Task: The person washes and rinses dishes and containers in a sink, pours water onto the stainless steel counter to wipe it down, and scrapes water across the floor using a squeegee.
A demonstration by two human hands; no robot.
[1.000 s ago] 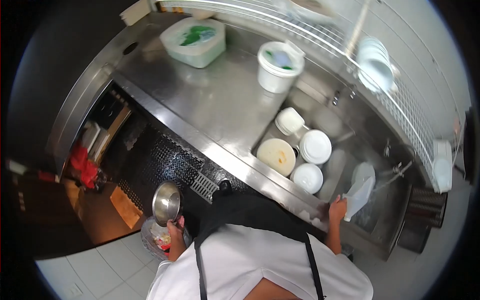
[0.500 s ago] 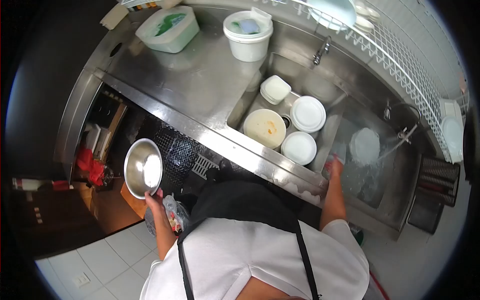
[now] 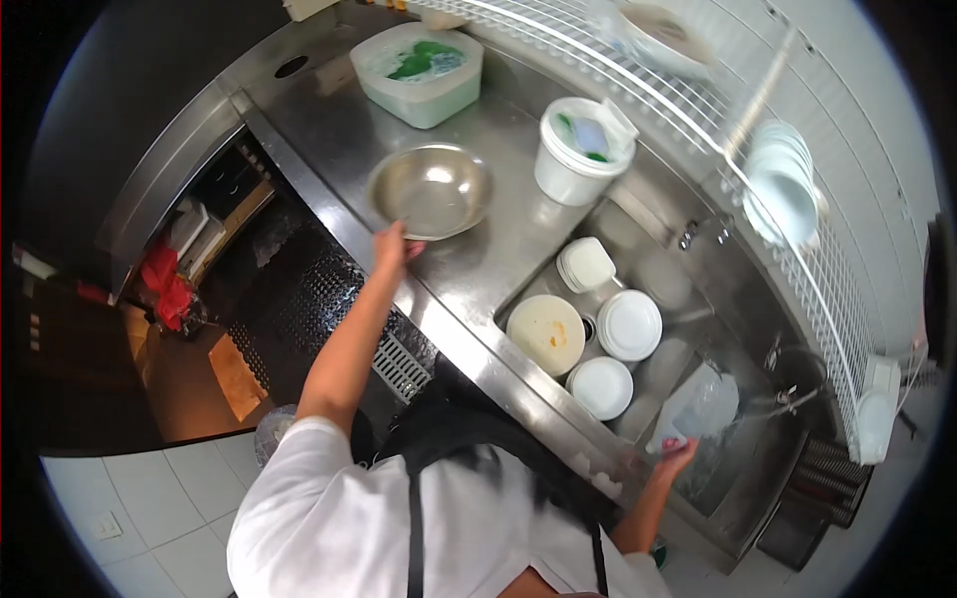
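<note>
My left hand [image 3: 394,247] grips the near rim of a shiny metal bowl [image 3: 432,189], which is over the steel counter [image 3: 344,120]. Whether the bowl's base touches the counter I cannot tell. Over the right sink basin, my right hand [image 3: 680,455] has its fingers closed on the near end of a pale, translucent flat item [image 3: 680,417]; its exact kind is unclear. That item overlaps a white shape in the water. In the left basin are stacks of white dishes [image 3: 630,325] and a cream bowl [image 3: 545,335] with orange food residue.
A tub of green suds [image 3: 417,80] and a white bucket with sponges [image 3: 583,149] stand on the counter. Above the sinks runs a white wire rack [image 3: 738,184] holding stacked bowls [image 3: 781,189]. Taps [image 3: 706,232] project from the back wall. A dark rack [image 3: 822,478] sits beyond the right basin.
My left hand has carried the metal bowl up from beside the counter to over it. My right hand stays at the right basin, with the pale item now more visible. The view has turned.
</note>
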